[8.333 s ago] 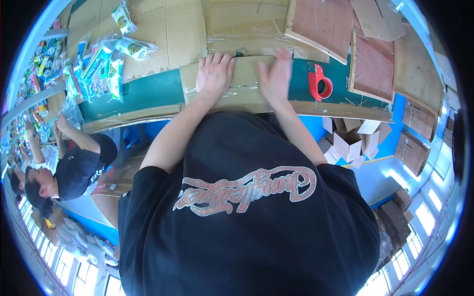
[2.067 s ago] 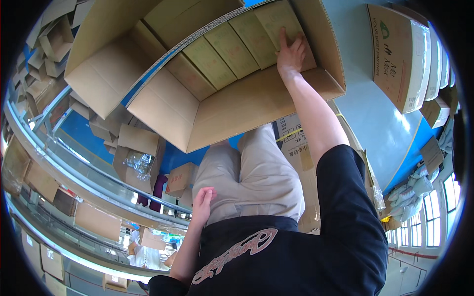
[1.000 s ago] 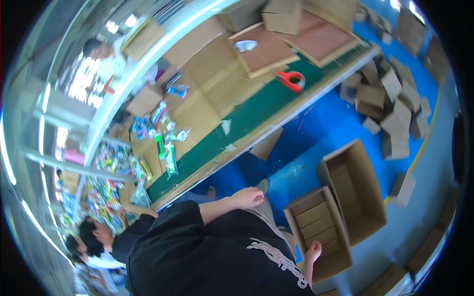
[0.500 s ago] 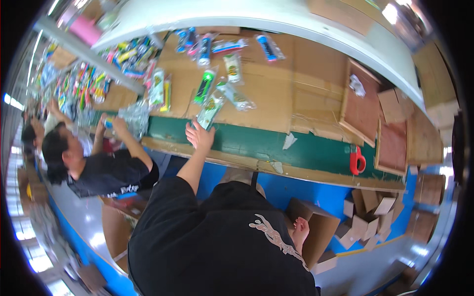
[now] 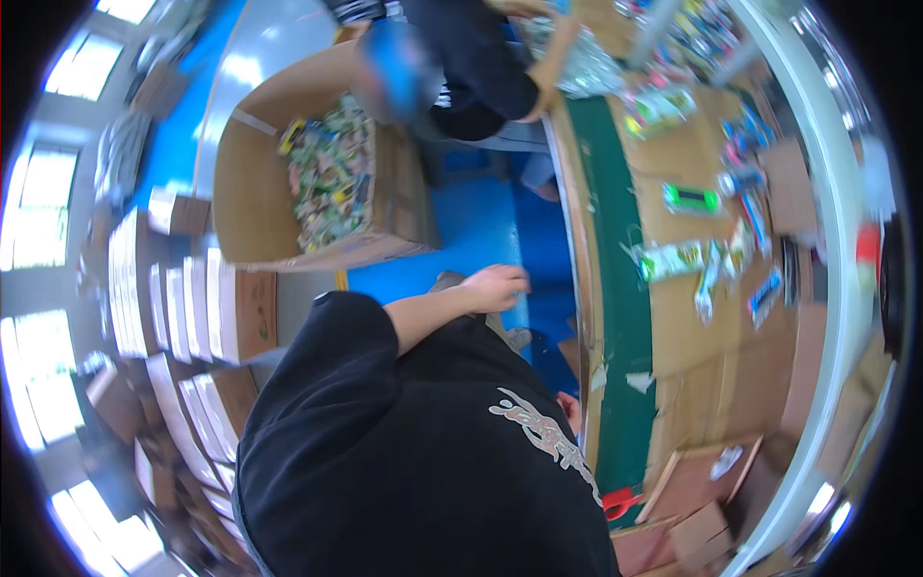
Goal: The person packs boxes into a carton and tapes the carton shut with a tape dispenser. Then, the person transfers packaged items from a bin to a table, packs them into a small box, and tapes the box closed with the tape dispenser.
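My left hand hangs in front of my body, over the blue floor and left of the table edge. Its fingers are loosely bent and apart, and I see nothing in them. My right hand shows only in part beside my shirt, by the table's edge, its fingers mostly hidden. On the table, the nearest thing to the left hand is a clear packet with a green and white label, its end over the green strip. A bright green and black packet lies farther up, with other wrapped packets to its right.
A large cardboard box full of small wrapped packets stands on the floor at left. Stacked cartons are below it. A co-worker's dark sleeve is at the top. Red-handled scissors and wooden trays lie at lower right.
My view has swung left, bringing the large box and cartons in. My left hand has left the green and white packet and drawn back off the table; that packet stays there.
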`<action>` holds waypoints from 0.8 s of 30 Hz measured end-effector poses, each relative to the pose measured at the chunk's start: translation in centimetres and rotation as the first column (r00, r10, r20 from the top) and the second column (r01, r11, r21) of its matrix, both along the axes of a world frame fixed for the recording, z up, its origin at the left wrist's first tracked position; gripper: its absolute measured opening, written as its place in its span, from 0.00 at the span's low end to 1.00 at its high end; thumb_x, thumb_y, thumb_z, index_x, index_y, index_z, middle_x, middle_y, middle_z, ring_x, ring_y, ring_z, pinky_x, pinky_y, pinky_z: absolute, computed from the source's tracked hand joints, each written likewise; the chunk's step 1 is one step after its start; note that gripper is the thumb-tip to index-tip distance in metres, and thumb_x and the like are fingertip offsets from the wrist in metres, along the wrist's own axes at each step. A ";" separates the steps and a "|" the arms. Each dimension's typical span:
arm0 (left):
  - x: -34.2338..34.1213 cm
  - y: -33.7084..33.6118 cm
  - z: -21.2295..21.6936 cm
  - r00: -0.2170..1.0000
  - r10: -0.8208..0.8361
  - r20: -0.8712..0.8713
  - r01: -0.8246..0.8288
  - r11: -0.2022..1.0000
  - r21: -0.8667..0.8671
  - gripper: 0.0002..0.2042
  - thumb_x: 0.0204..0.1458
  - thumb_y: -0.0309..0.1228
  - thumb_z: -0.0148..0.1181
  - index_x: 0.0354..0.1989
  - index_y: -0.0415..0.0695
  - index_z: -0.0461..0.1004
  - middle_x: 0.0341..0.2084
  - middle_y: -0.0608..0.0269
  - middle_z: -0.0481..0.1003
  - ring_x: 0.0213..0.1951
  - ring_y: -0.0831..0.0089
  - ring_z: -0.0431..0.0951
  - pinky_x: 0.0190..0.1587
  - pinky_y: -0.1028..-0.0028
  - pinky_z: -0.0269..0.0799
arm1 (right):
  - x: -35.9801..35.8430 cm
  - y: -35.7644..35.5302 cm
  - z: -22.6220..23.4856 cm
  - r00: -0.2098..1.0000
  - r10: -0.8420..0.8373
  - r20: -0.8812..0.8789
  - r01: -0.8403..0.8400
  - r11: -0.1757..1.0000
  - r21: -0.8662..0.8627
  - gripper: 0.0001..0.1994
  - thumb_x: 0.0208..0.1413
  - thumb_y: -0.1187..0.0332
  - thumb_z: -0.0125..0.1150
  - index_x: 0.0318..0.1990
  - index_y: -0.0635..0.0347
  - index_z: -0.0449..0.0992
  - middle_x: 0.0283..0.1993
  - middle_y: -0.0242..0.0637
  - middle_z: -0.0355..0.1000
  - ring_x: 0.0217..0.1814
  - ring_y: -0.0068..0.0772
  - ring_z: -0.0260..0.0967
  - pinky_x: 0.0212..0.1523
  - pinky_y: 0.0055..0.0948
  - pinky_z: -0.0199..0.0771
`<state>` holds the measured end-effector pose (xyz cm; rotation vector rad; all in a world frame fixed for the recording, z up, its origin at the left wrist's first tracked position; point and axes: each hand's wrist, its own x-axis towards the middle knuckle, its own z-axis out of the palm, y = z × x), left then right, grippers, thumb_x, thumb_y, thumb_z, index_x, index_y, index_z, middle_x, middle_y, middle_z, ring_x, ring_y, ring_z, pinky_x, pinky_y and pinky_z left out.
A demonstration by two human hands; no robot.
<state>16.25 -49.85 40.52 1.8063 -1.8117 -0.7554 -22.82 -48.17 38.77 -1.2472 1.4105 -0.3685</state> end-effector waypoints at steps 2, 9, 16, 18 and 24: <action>3.5 9.6 -2.5 0.936 0.344 0.077 -0.352 0.909 0.223 0.11 0.51 0.32 0.56 0.43 0.48 0.76 0.44 0.57 0.75 0.49 0.55 0.75 0.51 0.59 0.72 | 3.6 -3.7 1.1 0.984 0.176 0.020 -0.175 0.983 -0.048 0.12 0.60 0.72 0.60 0.50 0.61 0.74 0.37 0.30 0.74 0.33 0.15 0.67 0.33 0.18 0.68; 6.9 30.9 -3.9 0.476 0.876 0.080 -0.864 0.449 0.228 0.07 0.51 0.28 0.55 0.37 0.47 0.76 0.35 0.54 0.74 0.41 0.55 0.77 0.43 0.59 0.72 | 22.5 -8.3 5.6 0.793 0.602 0.092 -0.591 0.797 -0.121 0.28 0.57 0.73 0.63 0.63 0.61 0.60 0.57 0.40 0.62 0.48 0.27 0.70 0.45 0.25 0.76; 16.8 29.7 4.0 0.169 0.983 0.068 -0.940 0.181 -0.289 0.07 0.48 0.24 0.60 0.36 0.44 0.75 0.31 0.58 0.71 0.38 0.58 0.73 0.41 0.62 0.68 | 45.0 -5.6 11.0 0.559 0.822 0.109 -0.741 0.555 -0.378 0.38 0.53 0.70 0.67 0.68 0.58 0.53 0.68 0.46 0.47 0.63 0.44 0.61 0.63 0.42 0.66; 21.1 28.7 4.8 0.035 0.998 -0.045 -0.963 0.022 -0.269 0.07 0.50 0.26 0.61 0.38 0.43 0.75 0.35 0.56 0.72 0.38 0.58 0.74 0.43 0.63 0.70 | 51.3 -4.6 12.2 0.450 0.888 0.096 -0.791 0.445 -0.420 0.40 0.51 0.67 0.69 0.69 0.57 0.52 0.68 0.47 0.46 0.64 0.46 0.59 0.64 0.44 0.64; 31.6 26.7 0.1 -0.402 0.900 -0.166 -0.882 -0.332 0.335 0.22 0.49 0.39 0.62 0.52 0.42 0.70 0.51 0.44 0.63 0.45 0.53 0.74 0.49 0.63 0.72 | 73.7 -4.9 10.0 0.108 0.968 -0.229 -0.942 0.026 -0.335 0.46 0.48 0.50 0.70 0.69 0.59 0.50 0.66 0.60 0.52 0.68 0.56 0.54 0.67 0.44 0.57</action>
